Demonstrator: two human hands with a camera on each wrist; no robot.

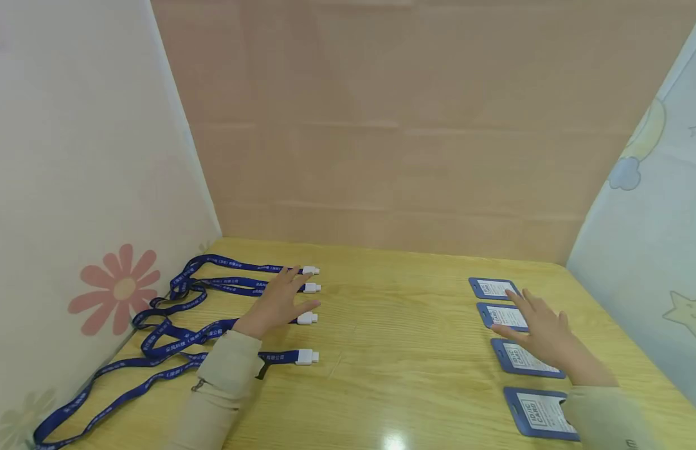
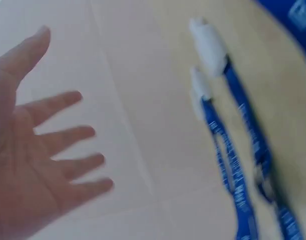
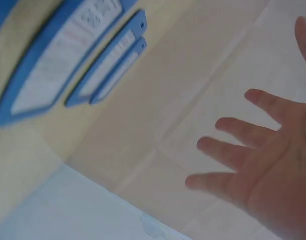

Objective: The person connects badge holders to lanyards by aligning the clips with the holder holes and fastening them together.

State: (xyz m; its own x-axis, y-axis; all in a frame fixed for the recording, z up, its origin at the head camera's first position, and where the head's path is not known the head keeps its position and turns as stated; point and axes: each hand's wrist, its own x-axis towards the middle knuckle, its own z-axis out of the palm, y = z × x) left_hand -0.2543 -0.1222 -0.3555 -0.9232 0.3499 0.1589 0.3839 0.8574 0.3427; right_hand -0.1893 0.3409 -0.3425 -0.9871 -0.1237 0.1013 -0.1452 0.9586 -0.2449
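On the left of the table lie several blue lanyards (image 1: 224, 262) with white lettering, their white plastic end clips (image 1: 307, 357) in a column pointing right. My left hand (image 1: 277, 304) is over the middle lanyards, fingers spread and holding nothing; the left wrist view shows the bare palm (image 2: 37, 165) beside two lanyards (image 2: 235, 165). On the right, several blue-framed ID card holders (image 1: 528, 358) lie in a column, slots to the left. Above them, my right hand (image 1: 541, 331) spreads its fingers, and its palm (image 3: 273, 175) shows bare in the right wrist view. My right sleeve covers part of the nearest holder (image 1: 541, 412).
A brown paper-like panel (image 1: 393, 137) stands behind the wooden table (image 1: 393, 325). To the left is a pale wall covering with a red flower (image 1: 123, 289); to the right, one with stars and a moon (image 1: 691, 312). The lanyard loops trail toward the left wall.
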